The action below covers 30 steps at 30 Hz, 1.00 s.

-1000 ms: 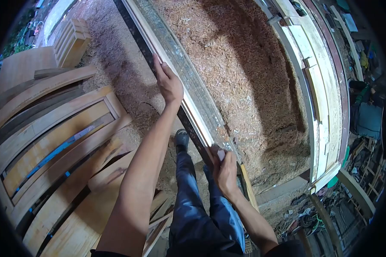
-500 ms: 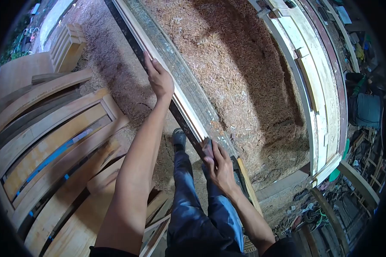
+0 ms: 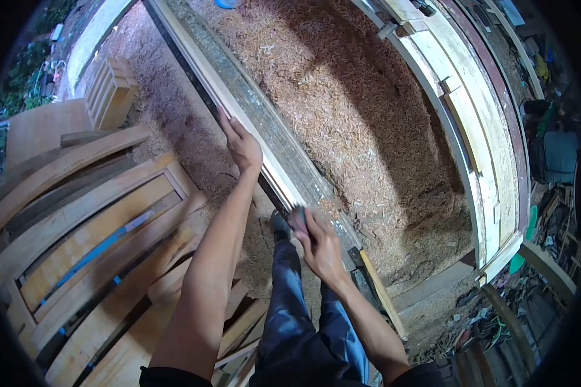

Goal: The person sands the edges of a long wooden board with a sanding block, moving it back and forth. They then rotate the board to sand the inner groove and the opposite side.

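A long pale wooden strip (image 3: 276, 173) with a groove along it lies on the edge of a weathered, paint-spotted beam (image 3: 265, 109). My left hand (image 3: 244, 149) grips the strip partway up, thumb on top and fingers along its left side. Lower down, my right hand (image 3: 323, 248) pinches a small brownish block (image 3: 298, 221), apparently a sanding block, against the strip. Motion blurs the block and fingertips, and part of the block is hidden by the fingers.
Wooden frames and panels (image 3: 97, 213) are stacked at the left. Wood shavings (image 3: 355, 142) cover the ground beyond the beam. A pale plank bench (image 3: 490, 148) runs down the right. A yellowish stick (image 3: 381, 293) leans near the beam's near end.
My right hand has slid the block up along the strip, closer to my left hand. My left hand keeps its grip. The whole view has shifted slightly, lowering the scene.
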Each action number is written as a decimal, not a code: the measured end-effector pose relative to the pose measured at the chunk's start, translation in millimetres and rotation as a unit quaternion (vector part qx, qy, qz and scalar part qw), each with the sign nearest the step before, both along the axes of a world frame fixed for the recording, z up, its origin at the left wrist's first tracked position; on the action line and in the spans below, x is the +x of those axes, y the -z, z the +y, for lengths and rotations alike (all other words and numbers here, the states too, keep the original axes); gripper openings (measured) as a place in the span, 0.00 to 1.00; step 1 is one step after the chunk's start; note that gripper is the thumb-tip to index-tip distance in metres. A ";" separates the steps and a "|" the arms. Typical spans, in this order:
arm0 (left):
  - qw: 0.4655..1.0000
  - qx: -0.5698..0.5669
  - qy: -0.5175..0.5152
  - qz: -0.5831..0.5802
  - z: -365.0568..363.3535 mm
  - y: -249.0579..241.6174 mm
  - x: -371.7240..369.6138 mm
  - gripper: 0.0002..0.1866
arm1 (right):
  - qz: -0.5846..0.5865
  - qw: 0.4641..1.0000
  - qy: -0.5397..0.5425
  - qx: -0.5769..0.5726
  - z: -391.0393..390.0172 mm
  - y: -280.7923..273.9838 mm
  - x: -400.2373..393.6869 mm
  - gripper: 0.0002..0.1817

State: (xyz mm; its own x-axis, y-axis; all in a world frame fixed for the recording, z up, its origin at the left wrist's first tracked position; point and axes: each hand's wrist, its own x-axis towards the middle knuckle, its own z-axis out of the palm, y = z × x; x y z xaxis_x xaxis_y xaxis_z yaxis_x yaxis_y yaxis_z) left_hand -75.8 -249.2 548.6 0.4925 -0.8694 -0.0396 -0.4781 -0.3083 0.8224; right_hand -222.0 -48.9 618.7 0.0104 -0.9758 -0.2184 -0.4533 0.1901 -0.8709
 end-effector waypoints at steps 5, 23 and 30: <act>1.000 -0.011 0.004 0.002 -0.9 8.7 3.6 0.26 | 0.018 0.996 0.013 0.092 39.1 -4.4 -15.8 0.30; 0.996 0.047 0.068 0.044 -18.1 2.1 34.1 0.31 | 0.042 0.995 0.010 0.085 3.5 -2.7 1.1 0.28; 0.994 0.001 0.110 -0.008 -171.6 -3.1 100.0 0.33 | 0.041 0.997 0.002 0.063 -96.7 1.1 55.6 0.29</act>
